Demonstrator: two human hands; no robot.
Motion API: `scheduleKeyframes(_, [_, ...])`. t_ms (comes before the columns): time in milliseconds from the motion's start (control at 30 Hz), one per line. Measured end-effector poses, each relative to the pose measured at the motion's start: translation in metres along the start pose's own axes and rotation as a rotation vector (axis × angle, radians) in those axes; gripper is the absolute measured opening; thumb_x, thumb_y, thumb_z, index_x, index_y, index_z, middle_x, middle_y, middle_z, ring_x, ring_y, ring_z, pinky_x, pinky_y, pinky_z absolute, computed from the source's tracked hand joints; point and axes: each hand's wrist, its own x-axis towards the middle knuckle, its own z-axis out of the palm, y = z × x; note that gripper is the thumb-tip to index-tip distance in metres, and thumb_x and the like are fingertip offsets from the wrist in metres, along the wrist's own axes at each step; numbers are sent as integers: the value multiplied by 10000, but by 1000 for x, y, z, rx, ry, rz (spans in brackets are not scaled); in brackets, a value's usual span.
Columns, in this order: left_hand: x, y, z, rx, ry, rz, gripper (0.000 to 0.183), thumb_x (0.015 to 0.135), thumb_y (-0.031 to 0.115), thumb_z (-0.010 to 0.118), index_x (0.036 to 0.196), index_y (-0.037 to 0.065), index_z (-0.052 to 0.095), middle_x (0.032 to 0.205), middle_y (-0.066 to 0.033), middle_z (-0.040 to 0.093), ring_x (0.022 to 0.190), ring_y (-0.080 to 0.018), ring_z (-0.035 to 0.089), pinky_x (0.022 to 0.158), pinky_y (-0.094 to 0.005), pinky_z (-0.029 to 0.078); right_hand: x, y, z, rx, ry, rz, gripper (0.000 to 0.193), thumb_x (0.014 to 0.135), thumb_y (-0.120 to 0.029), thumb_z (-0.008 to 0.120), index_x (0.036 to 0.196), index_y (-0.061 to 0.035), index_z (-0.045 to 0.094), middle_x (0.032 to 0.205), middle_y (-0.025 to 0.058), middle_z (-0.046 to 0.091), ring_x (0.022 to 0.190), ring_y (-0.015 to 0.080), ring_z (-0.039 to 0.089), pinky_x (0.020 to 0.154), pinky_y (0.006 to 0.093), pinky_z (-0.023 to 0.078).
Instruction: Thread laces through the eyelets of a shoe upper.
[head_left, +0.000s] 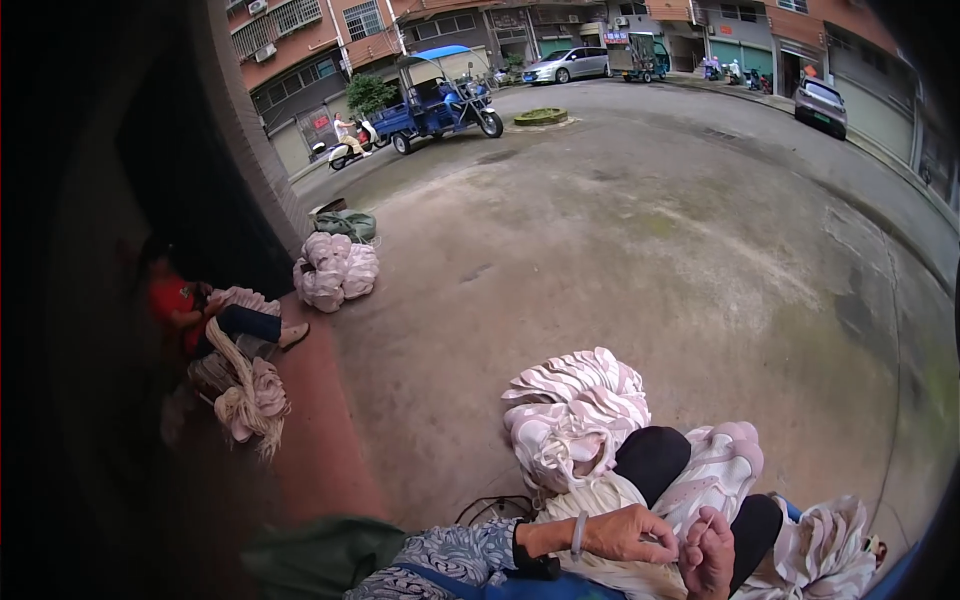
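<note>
My left hand (628,535), with a bracelet on its wrist, reaches over my lap with thumb and fingers pinched together. Right beside it my right hand (708,556) is closed too, its fingertips raised. What they grip, if anything, is too small to make out. Under and behind the hands lie a bundle of cream laces (597,500) and a pink-and-white stack of what look like shoe uppers (712,468). Another fanned pile of these uppers (575,400) rests past my left knee. More of them (825,550) sit by my right leg.
At left a seated person in red (180,305) handles similar pieces and cream strands (250,400). A pink-white bundle (335,270) and a green sack (345,224) stand by the wall. Farther off are a blue three-wheeler (435,105), a scooter rider (347,138) and parked cars (568,66).
</note>
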Motion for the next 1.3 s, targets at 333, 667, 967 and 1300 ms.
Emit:
scheduleKeyframes(333, [-1,1,-7,51,-35,43,229,875,221,657,957,8,670,888,-62,681,843,-131,622,780,-274,481,8,7,-24,-149,39,90,331,872,-31,573,1185,60,513,792,40,569,571,86,488,526,193,409])
scheduleKeyframes(667, [-1,-3,-4,61,91,-9,210,917,217,611,928,8,626,894,-41,617,848,-112,567,775,-266,457,1,11,-21,-215,94,23,122,909,-38,530,981,36,595,688,38,562,527,86,487,497,204,405])
scheduleKeyframes(967, [-3,5,8,-135,169,168,175,966,94,496,1091,-16,552,900,-59,639,886,-113,599,842,-265,466,5,11,-21,-260,-12,99,169,926,-89,528,1009,45,587,707,37,568,522,84,490,465,188,389])
scheduleKeyframes(1300, [-4,2,4,-194,3,-18,207,969,157,504,1095,-6,499,860,-68,646,852,-123,615,799,-268,473,3,19,-35,-13,-5,69,263,918,-45,481,1162,49,502,664,14,487,514,94,434,514,234,425])
